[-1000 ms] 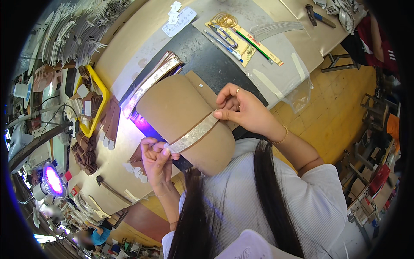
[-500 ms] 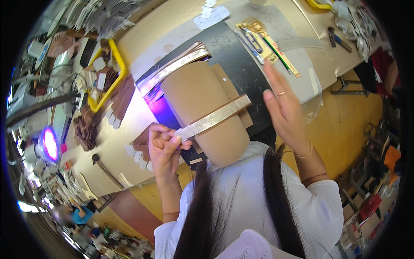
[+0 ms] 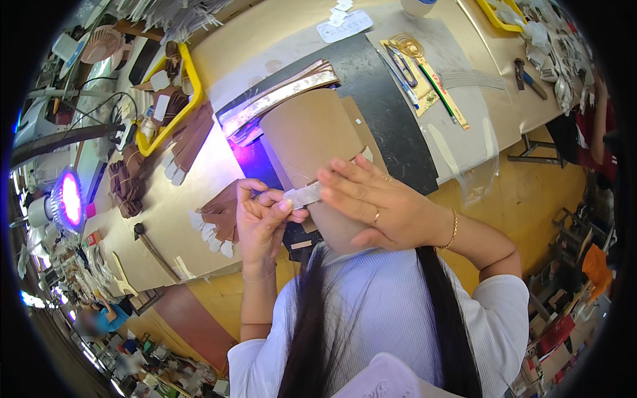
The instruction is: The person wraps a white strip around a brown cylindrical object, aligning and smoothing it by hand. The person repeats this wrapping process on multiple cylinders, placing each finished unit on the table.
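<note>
My left hand (image 3: 264, 215) pinches one end of a narrow silvery strip (image 3: 302, 195) between thumb and fingertips, close in front of me. My right hand (image 3: 379, 211) lies over the strip's other end with its fingers stretched out flat, a ring on one finger and a bracelet at the wrist. That end of the strip and my right thumb are hidden beneath the hand. Beneath both hands a large tan rounded piece (image 3: 308, 132) rests on a black mat (image 3: 391, 136) on the workbench.
A bundle of silvery and brown strips (image 3: 279, 99) lies at the mat's far edge. A yellow tray (image 3: 192, 99) of brown pieces stands left, with more brown pieces (image 3: 215, 222) nearer. Rulers and scissors (image 3: 424, 73) lie right. A purple lamp (image 3: 70, 199) glows far left. Another person (image 3: 597, 132) stands right.
My right hand, lifted off and spread beside the strip half a second ago, has come back down over the strip's right end. My left hand has kept its hold on the strip.
</note>
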Motion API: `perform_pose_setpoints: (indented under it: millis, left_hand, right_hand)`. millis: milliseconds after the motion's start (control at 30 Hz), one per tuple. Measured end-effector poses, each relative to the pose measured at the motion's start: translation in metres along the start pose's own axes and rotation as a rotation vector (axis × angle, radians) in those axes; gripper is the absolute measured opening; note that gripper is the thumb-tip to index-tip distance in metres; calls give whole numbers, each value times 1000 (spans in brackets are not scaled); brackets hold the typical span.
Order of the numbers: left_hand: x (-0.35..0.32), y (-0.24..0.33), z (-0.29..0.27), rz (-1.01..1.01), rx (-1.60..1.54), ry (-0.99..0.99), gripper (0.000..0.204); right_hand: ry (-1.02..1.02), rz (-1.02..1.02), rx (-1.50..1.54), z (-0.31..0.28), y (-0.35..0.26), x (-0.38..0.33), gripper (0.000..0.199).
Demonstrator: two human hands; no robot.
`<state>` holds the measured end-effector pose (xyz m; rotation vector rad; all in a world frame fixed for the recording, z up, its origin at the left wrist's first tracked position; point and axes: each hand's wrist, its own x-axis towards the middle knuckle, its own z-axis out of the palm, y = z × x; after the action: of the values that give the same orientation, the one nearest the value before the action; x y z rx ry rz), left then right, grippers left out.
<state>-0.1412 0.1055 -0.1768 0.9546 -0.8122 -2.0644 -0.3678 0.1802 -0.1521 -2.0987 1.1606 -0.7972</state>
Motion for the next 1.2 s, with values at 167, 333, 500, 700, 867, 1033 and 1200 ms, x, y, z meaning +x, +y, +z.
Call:
perform_pose_setpoints:
  millis: [167, 333, 500, 700, 867, 1033, 1200]
  left_hand:
    - [2, -7, -9, 1, -96, -41, 38]
    - [6, -8, -8, -10, -111, -58, 38]
    - [4, -5, -5, -4, -30, 7, 36]
    - [2, 24, 3, 256, 264, -175, 12]
    - [35, 59, 3, 567, 215, -265, 15]
    - [81, 75, -38, 274, 255, 59, 19]
    - [95, 68, -65, 138, 551, 198, 24]
  right_hand:
    - [181, 76, 229, 16, 12, -18, 68]
    - [299, 409, 473, 32, 19, -37, 76]
    - [303, 503, 564, 32, 29, -40, 74]
    - [609, 657, 1061, 9, 58, -38, 78]
    - [810, 554, 855, -31, 61, -35, 70]
    - [827, 566, 740, -37, 59, -40, 71]
    - [822, 606, 660, -37, 59, -49, 64]
